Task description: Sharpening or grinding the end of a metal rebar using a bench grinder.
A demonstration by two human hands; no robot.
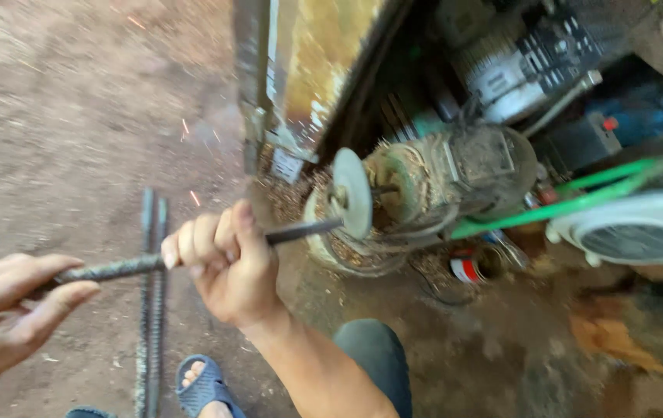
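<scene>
Both hands grip one ribbed steel rod (126, 268) and press its tip against the face of a round grinding wheel (353, 193). The left hand (6, 310) is clenched around the rear end of the rod near the left edge of the view, and the right hand (227, 259) is wrapped tightly around it further forward, thumb on top. The rod lies nearly level in the air above the dirt ground (61, 116), with its darker front end touching the wheel's lower rim. A few orange sparks (194, 198) fly off to the left. To do this grinding well, the rod should probably be held steady, pressed lightly, and turned slowly so the tip wears evenly, with fingers kept well back from the wheel. The wheel sits on the shaft of a dusty motor (455, 174), which rests among wood shavings beside an upright rusty metal sheet (308, 62). Counting what shows: one rod in the hands, two more rods (151, 310) lying side by side on the ground below, one wheel, one motor, one green bar (579, 197), one white fan housing (641, 232) at the right edge, one small red and white can (469, 267), and one foot in a blue sandal (201, 385).
</scene>
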